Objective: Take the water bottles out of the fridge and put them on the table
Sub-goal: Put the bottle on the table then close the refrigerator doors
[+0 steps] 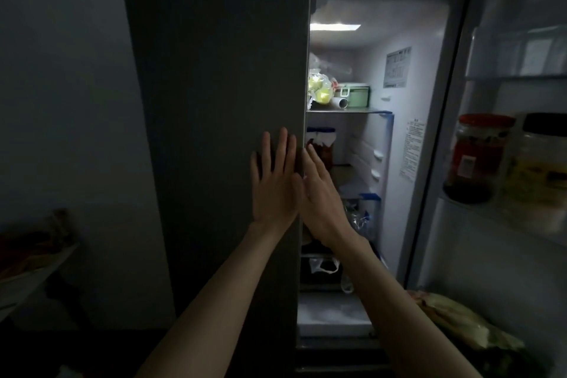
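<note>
Both hands are raised side by side with straight, spread fingers: the left hand (274, 181) lies flat on the closed door (214, 132), the right hand (322, 193) beside it at that door's edge, before the lit fridge (408, 138). Right of them, jars (478, 156) stand in the open door. I cannot make out any water bottles.

Hands (277, 184) seemingly on fridge door (221, 101)

arms: bare to the elbow, no sleeves | hands (294, 184): bare, no gloves, rings
</note>
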